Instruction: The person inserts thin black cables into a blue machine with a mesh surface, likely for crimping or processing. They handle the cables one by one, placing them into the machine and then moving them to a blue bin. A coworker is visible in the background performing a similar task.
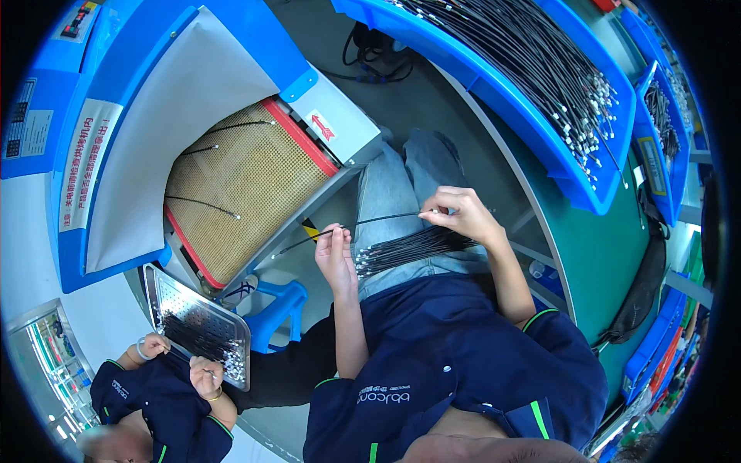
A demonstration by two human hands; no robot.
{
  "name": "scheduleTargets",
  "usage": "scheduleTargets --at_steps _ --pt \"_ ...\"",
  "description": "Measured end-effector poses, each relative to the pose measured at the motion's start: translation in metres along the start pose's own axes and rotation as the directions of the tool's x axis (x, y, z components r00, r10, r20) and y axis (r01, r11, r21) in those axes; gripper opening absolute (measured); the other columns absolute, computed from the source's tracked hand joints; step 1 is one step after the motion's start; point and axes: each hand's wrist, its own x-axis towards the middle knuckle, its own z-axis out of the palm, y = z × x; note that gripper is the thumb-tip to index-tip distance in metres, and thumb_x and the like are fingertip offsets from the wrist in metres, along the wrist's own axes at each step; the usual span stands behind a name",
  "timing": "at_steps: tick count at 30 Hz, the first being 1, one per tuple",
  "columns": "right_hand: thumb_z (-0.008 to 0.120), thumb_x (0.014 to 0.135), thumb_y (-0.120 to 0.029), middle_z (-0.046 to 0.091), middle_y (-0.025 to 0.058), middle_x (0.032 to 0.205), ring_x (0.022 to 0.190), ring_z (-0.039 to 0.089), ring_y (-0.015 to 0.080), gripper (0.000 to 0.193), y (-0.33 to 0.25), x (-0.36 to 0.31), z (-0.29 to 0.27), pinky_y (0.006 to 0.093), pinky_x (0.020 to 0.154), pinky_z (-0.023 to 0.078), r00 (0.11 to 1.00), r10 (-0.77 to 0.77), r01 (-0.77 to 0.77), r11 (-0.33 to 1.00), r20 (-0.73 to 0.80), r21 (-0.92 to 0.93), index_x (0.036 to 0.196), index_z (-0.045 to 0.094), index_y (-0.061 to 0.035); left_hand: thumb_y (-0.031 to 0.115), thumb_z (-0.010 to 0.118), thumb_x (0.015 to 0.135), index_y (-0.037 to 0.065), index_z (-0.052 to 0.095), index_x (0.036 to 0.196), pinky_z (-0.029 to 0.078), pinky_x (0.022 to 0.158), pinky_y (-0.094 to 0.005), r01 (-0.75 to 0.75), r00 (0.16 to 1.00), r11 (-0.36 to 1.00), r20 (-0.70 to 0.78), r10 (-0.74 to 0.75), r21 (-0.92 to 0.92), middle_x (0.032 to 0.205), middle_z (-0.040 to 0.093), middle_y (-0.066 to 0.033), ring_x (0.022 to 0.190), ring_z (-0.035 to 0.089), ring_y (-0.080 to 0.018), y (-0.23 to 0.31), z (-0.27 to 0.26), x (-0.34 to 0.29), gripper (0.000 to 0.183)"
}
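Observation:
A thin black cable is stretched between my two hands above my lap. My left hand pinches it, and its tail with a small white end sticks out to the left toward the machine. Closed around the cable's other end is my right hand, thumb against the fingers. Below them, across my jeans, lies a bundle of black cables with white connectors at its left end. The bundle's right end is partly hidden by my right hand and wrist.
To the left, a blue and white machine has a mesh conveyor belt carrying several black cables. A blue bin full of cables stands on the green table. A blue stool is beside a co-worker, whose hands are at a perforated metal tray.

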Motion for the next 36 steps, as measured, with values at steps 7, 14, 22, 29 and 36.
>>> scheduleTargets --at_steps 7,14,22,29,36 --pt "0.070 0.079 -0.012 0.061 0.0069 0.072 0.065 0.059 0.0194 0.010 0.004 -0.001 0.002 0.0304 0.056 0.046 0.999 -0.051 0.051 0.998 -0.009 -0.037 0.081 0.067 -0.0027 0.004 0.058 0.091 -0.001 0.059 0.103 0.051 0.074 -0.0210 0.013 1.000 1.000 -0.004 -0.013 -0.004 0.090 0.062 -0.0063 0.080 0.061 -0.0107 0.000 -0.001 0.001 0.013" --pt "0.067 0.082 -0.015 0.062 0.0094 0.077 0.073 0.061 0.0234 0.013 -0.003 0.001 -0.010 0.0326 0.065 0.049 0.998 -0.063 0.060 0.992 -0.022 -0.110 0.086 0.068 -0.0031 0.004 0.058 0.091 -0.001 0.059 0.103 0.052 0.074 -0.0202 0.016 1.000 1.000 -0.008 -0.017 -0.019 0.090 0.062 -0.0060 0.080 0.061 -0.0105 0.001 -0.001 0.000 0.013" --pt "0.072 0.076 -0.021 0.057 0.0069 0.078 0.074 0.060 0.0239 0.015 -0.020 0.031 -0.001 0.0338 0.066 0.049 0.992 -0.101 0.120 0.945 0.078 -0.303 0.083 0.069 -0.0077 0.005 0.058 0.091 0.000 0.060 0.102 0.052 0.073 -0.0200 0.025 0.999 1.000 0.043 -0.025 0.000 0.091 0.062 -0.0052 0.080 0.061 -0.0103 -0.003 0.002 0.002 0.012" --pt "0.073 0.072 -0.022 0.056 0.0057 0.075 0.077 0.057 0.0230 0.017 -0.020 0.046 0.015 0.0364 0.070 0.047 0.958 -0.186 0.262 0.877 0.219 -0.403 0.078 0.067 -0.0079 0.005 0.059 0.090 0.001 0.062 0.101 0.053 0.073 -0.0211 0.054 0.997 0.998 0.048 -0.052 -0.037 0.091 0.062 -0.0047 0.080 0.062 -0.0112 0.000 0.011 0.004 0.011" --pt "0.072 0.071 -0.020 0.056 0.0057 0.076 0.080 0.058 0.0223 0.014 -0.023 0.054 0.022 0.0356 0.075 0.044 0.954 -0.183 0.270 0.867 0.237 -0.418 0.076 0.067 -0.0076 0.006 0.059 0.090 0.000 0.057 0.108 0.053 0.074 -0.0214 0.071 0.993 0.996 0.099 -0.066 -0.046 0.093 0.062 -0.0057 0.082 0.061 -0.0112 0.002 0.007 0.010 0.019"
